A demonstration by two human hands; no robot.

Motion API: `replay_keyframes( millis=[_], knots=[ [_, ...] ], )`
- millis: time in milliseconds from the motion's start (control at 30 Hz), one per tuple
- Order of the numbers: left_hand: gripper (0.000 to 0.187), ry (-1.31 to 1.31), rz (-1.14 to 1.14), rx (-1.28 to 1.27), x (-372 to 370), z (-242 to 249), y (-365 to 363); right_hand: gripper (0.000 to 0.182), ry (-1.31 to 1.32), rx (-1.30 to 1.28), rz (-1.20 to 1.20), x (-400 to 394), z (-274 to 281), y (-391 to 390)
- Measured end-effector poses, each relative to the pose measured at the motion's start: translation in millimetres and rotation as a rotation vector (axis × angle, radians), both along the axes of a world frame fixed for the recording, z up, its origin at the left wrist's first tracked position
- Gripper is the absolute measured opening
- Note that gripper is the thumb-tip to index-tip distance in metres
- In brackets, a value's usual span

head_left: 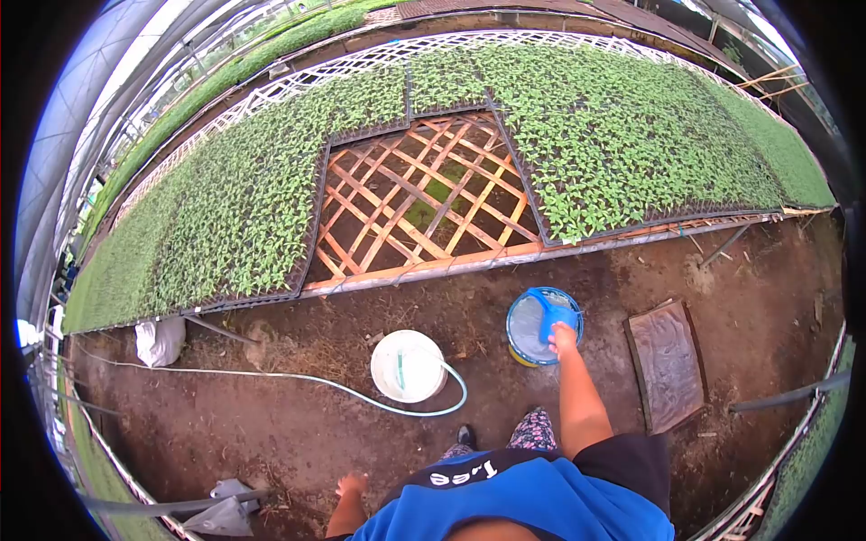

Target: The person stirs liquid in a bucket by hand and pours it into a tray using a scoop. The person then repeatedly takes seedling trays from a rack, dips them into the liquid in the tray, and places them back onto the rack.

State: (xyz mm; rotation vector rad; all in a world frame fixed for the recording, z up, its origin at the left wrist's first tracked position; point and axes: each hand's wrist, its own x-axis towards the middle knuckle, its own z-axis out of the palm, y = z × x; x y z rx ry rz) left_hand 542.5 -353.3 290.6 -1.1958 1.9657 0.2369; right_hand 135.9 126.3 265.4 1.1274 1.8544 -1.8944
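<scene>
My right hand [563,339] is closed around a blue plastic jug [554,317], which sits over the mouth of a round bucket [521,350]. The bucket has a blue rim and a yellow lower part, and pale liquid shows inside it. The jug's far side and its exact shape are hard to make out. My left hand [352,484] hangs low at my side with its fingers apart, holding nothing. Left of the blue-rimmed bucket stands a white bucket [382,368], with the end of a pale hose [334,385] inside it.
Seedling trays [622,144] cover a raised bench in front of me. A bare wooden lattice [424,194] shows between them. A flat brown-framed tray [668,365] lies on the soil at right. A white sack [161,341] and grey plastic bags [225,512] lie at left.
</scene>
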Motion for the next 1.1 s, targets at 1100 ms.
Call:
replay_keyframes(
  millis=[1100],
  knots=[
    [0.044,1.300,-0.449,-0.390,-516.7,120.2,62.3,0.028,0.343,-0.236,0.836,-396.6,237.9,-189.1]
  ],
)
